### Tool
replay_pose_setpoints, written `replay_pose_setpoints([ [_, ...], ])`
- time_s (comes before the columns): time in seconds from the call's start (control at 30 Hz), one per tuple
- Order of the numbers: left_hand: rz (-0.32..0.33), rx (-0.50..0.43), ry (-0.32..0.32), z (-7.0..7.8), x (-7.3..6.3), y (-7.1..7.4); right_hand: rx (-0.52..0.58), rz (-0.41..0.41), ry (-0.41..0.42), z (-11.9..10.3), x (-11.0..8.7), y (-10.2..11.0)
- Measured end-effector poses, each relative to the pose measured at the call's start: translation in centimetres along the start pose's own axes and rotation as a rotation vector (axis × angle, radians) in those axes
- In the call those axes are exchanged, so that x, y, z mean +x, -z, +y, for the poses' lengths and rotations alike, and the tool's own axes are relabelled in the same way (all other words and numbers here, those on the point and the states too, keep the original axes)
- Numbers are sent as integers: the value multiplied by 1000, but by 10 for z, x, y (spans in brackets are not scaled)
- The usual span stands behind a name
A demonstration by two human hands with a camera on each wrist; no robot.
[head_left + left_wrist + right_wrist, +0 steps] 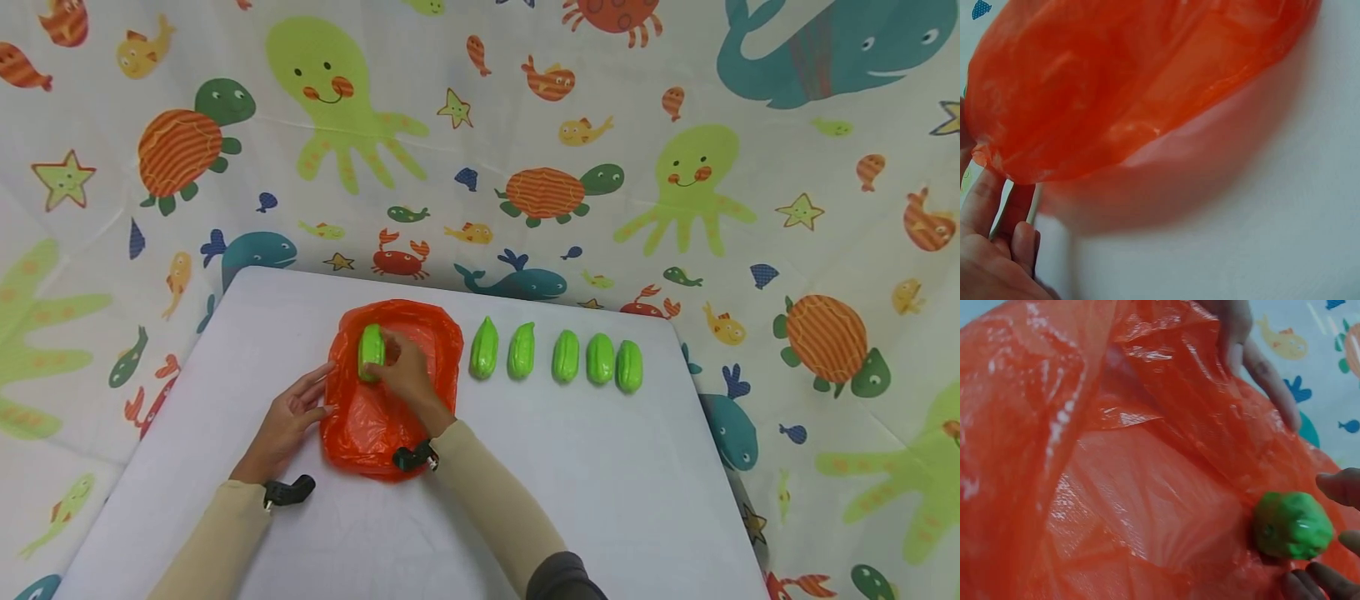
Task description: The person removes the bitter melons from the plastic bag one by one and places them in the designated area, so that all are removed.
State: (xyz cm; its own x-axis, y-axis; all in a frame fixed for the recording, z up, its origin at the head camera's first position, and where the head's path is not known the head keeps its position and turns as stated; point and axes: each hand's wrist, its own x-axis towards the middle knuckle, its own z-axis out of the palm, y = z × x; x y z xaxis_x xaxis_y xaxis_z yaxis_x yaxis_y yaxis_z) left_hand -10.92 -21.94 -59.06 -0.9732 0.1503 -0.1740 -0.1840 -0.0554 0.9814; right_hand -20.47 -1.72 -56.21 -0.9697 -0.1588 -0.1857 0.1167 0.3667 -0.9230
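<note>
A red plastic bag (367, 425) lies spread on the white table. My left hand (288, 425) pinches its left edge, where the left wrist view shows a small gathered tuft (982, 154) between the fingertips. At the bag's upper left is a glossy green ribbed fruit (368, 348), shaped like a star fruit. My right hand (405, 368) reaches across the bag, with thumb and fingers around this fruit. In the right wrist view small gaps show between the fingertips (1335, 487) and the green ribbed fruit (1291, 525), which appears to rest on the plastic.
Several more green ribbed fruits (566, 357) lie in a row to the right of the bag, roughly upright in the head view. A curtain (487, 133) printed with sea animals hangs behind the white table (600, 483) and down its sides.
</note>
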Motion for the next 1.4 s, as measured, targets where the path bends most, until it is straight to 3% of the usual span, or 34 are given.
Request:
replay_pose_setpoints([
  [0.43,-2,14,3,3,-1,0,-39,12,-18,-7,-3,-9],
  [0.77,-4,5,-5,2,-1,0,31,29,-26,0,-5,1],
  [1.4,2,9,-18,-1,0,0,169,51,-35,5,-11,50],
])
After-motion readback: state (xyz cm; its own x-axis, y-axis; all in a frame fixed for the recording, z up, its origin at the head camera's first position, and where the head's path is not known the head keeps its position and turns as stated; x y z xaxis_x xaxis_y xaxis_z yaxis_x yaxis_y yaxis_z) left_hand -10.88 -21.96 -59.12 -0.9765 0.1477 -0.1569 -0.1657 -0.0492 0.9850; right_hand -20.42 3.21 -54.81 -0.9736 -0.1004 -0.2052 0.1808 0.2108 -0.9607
